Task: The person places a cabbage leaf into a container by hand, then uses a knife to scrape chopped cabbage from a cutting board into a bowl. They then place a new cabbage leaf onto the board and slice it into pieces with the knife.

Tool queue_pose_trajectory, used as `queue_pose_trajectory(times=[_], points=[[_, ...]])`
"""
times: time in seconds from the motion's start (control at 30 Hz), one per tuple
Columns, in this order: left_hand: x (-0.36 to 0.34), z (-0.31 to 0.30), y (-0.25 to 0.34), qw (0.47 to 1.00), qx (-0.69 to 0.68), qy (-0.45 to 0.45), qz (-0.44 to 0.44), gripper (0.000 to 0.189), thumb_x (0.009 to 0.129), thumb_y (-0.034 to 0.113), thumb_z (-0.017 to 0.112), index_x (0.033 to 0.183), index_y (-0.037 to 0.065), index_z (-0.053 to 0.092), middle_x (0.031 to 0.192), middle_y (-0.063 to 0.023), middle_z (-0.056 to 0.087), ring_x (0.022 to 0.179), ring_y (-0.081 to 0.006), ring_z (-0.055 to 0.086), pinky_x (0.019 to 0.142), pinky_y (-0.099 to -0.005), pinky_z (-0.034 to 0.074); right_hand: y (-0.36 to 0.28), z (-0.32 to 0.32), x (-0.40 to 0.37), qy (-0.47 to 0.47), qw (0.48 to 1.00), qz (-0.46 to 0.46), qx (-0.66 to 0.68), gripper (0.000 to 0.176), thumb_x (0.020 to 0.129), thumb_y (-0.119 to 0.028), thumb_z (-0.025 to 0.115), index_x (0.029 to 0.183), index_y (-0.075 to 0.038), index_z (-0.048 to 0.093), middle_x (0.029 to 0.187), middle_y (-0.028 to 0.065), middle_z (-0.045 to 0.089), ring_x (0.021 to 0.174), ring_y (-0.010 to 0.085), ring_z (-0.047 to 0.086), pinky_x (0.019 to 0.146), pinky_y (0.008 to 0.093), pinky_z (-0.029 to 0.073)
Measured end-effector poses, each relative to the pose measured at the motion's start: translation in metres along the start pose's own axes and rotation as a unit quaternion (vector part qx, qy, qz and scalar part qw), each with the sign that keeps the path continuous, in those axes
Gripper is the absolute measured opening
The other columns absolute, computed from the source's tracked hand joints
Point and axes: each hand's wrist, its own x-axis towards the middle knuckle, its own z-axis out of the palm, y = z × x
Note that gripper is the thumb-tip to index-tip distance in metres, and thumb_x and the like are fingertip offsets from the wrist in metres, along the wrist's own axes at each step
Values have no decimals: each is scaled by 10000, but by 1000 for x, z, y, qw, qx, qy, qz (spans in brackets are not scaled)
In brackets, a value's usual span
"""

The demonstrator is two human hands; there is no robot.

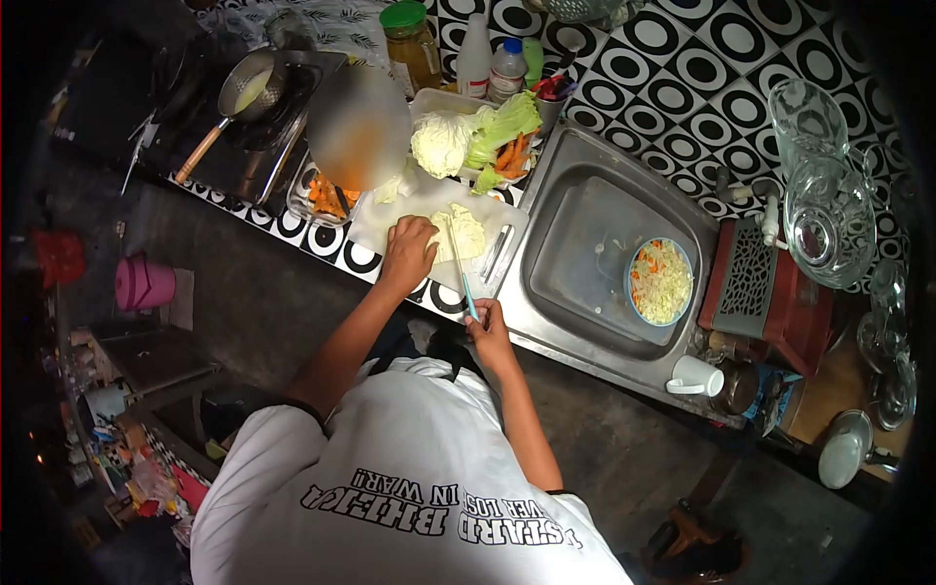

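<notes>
My right hand [490, 330] grips a knife [466, 285] by its light blue handle. The knife's blade lies over pale cabbage pieces [462, 234] on a white cutting board [370, 222]. With bent fingers, my left hand [409, 252] presses on the cabbage at the left of the blade; its fingertips are partly hidden. Behind the board, a tray holds a cut cabbage [441, 146], green leaves [502, 132] and carrots [513, 156]. A metal peeler-like strip [499, 250] rests at the board's right edge.
To the right is a steel sink [575, 219] with a bowl of chopped cabbage and carrot [661, 283] in it. At the left, a saucepan [252, 88] sits on the stove [283, 136]. A container of orange pieces [330, 199] stands beside the board. A white mug [695, 376] is by the sink's front corner.
</notes>
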Motion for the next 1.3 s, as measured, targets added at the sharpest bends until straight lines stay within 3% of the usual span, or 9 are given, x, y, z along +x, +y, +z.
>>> queue_pose_trajectory(times=[0.07,0.13,0.47,0.57,0.8,1.07,1.2,1.3], points=[[-3,-1,1,1000,9,-9,26,289,792,113,683,1067,46,623,1188,-87,557,1185,-302,448,982,-426,352,-7,4,-7,-8,1000,17,23,257,930,-13,561,1146,-69,434,884,12,528,708,86,493,599,248,444],[-2,-3,1,996,60,-62,17,427,807,177,690,1204,50,594,1343,-103,497,1295,-332,364,1039,-465,301,-4,7,-10,-16,998,21,56,266,935,-17,559,1157,-70,423,896,13,521,718,92,496,601,251,448],[10,-1,-20,984,65,-165,19,659,847,295,669,1417,76,423,1530,-172,247,1408,-411,170,1105,-550,176,-7,18,-16,33,999,16,6,280,929,-15,558,1165,-38,408,873,35,522,673,98,498,573,254,458],[15,-3,-26,979,50,-194,18,687,852,306,662,1441,83,388,1545,-190,199,1422,-420,135,1120,-553,153,-17,30,-21,58,998,14,-16,268,937,11,544,1160,-62,414,873,3,482,692,77,449,601,231,409],[15,7,-43,971,41,-233,32,727,907,426,564,1502,119,281,1581,-197,96,1446,-426,62,1129,-577,120,-21,48,-16,108,989,-10,-101,268,935,-5,556,1159,-71,424,883,0,471,714,74,448,621,223,410],[14,12,-49,971,27,-232,44,712,906,405,567,1494,109,295,1585,-189,80,1451,-422,36,1130,-589,101,-20,61,-10,143,979,-37,-143,233,941,-6,546,1141,-60,439,871,4,482,731,84,456,649,225,409],[12,15,-52,974,26,-222,46,706,904,399,570,1488,103,305,1587,-185,76,1454,-413,27,1134,-584,93,-16,67,-5,165,976,-44,-137,228,919,-30,567,1125,-42,468,903,96,521,830,187,511,772,291,438],[10,16,-52,975,27,-217,48,707,902,403,570,1487,106,308,1589,-180,74,1457,-406,27,1136,-580,89,-17,70,-3,173,971,-41,-162,235,918,-33,569,1129,-33,466,926,121,544,858,218,538,793,308,445]])
